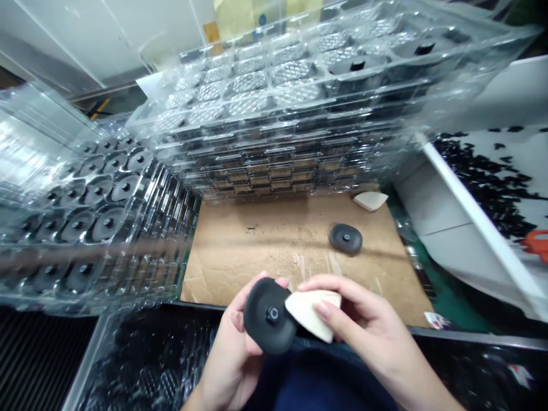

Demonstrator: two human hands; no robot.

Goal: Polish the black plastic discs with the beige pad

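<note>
My left hand point(233, 348) is closed around a round black disc point(268, 315) with a small hub in its middle, held upright near the lower centre. My right hand point(363, 322) pinches a cream wedge-shaped sponge point(310, 313) and presses its corner against the disc's right side. A second black disc point(346, 237) lies flat on the brown cardboard sheet point(265, 240), beyond my hands. Another cream wedge point(370, 200) lies at the cardboard's far right corner.
A tall stack of clear plastic trays point(274, 114) stands behind the cardboard. At the left, more clear trays point(85, 211) hold several black discs. A white bin point(471, 188) of small black parts sits at the right, with an orange object point(537, 242) in it.
</note>
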